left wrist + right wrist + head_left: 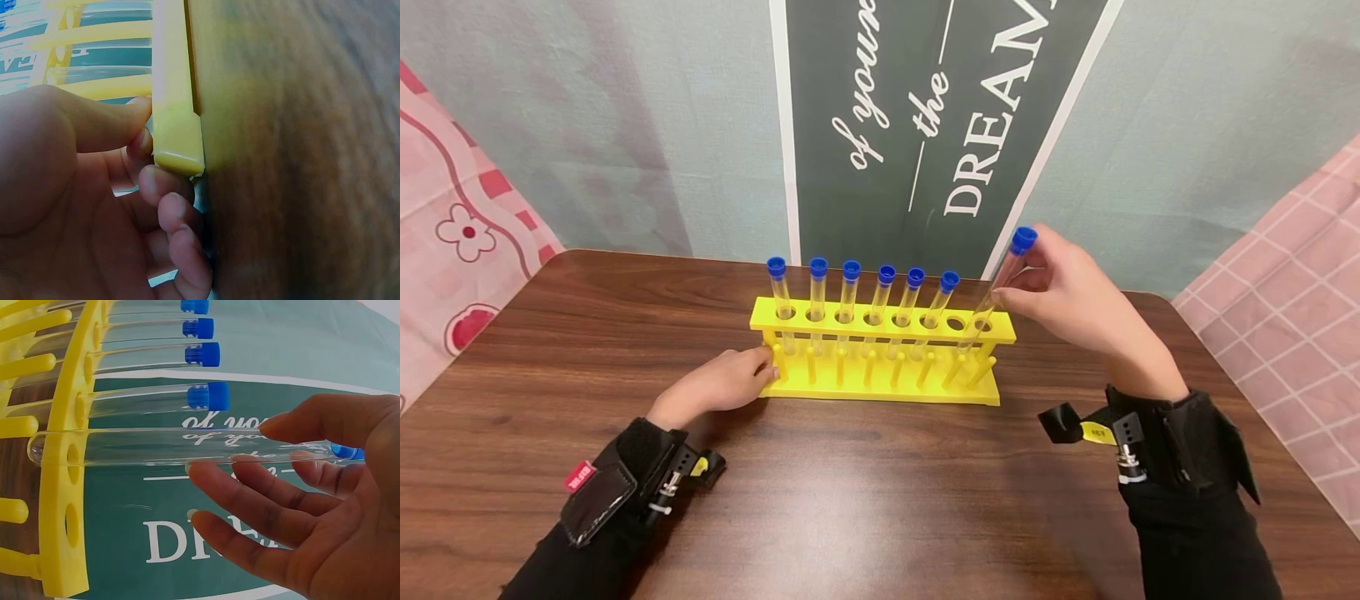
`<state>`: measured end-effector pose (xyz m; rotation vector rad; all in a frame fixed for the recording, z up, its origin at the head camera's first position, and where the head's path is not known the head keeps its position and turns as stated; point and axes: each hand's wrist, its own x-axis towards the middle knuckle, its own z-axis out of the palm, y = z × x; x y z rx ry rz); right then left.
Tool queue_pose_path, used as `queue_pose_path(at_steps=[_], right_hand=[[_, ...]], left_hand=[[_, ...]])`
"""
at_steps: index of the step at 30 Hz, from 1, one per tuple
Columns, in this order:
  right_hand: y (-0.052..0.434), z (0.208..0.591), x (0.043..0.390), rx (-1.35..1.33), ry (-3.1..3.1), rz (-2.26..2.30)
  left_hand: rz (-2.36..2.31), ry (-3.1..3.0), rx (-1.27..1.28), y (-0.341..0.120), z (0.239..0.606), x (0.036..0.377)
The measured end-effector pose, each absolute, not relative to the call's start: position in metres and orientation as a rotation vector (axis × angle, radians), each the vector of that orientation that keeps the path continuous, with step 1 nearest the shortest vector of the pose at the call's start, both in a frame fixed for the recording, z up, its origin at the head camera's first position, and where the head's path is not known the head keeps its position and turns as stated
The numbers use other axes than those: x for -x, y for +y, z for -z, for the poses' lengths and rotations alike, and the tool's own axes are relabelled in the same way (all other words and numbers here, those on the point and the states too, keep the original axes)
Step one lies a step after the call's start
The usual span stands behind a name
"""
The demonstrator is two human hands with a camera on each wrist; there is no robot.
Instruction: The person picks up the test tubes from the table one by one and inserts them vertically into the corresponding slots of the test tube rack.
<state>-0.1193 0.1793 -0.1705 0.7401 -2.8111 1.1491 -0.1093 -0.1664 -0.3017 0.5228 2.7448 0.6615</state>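
Observation:
A yellow test tube rack (880, 392) stands on the table, several clear test tubes (848, 292) with blue caps upright in its holes. At its left end my left hand (730, 379) grips the base; the left wrist view shows thumb and fingertips at the corner of the yellow base (178, 137). My right hand (1067, 283) holds another blue-capped test tube (156, 447) between thumb and fingers, tilted over the rack's right end. Its rounded lower end overlaps the top bar (62, 481) in the right wrist view, near two holes without tubes.
A row of yellow pegs (870, 367) rises along the rack's front. The brown wooden table (865, 500) extends in front of it. Behind hangs a cloth (700, 125) with a dark lettered panel (910, 192); pink cloth hangs at both sides.

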Motion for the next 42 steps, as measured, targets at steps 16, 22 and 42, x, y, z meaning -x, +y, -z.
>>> queue_pose_path(at_steps=[16, 22, 42], right_hand=[[0.175, 0.162, 0.127, -0.766, -2.731, -1.129], [0.175, 0.162, 0.129, -0.750, -2.714, -1.100], [0.169, 0.164, 0.132, -0.726, -2.669, -1.134]], left_hand=[[-0.682, 2.737, -0.515, -0.166, 0.302, 0.109], [-0.670, 2.739, -0.510, -0.166, 0.302, 0.109], [-0.689, 2.734, -0.502, -0.166, 0.303, 0.110]])
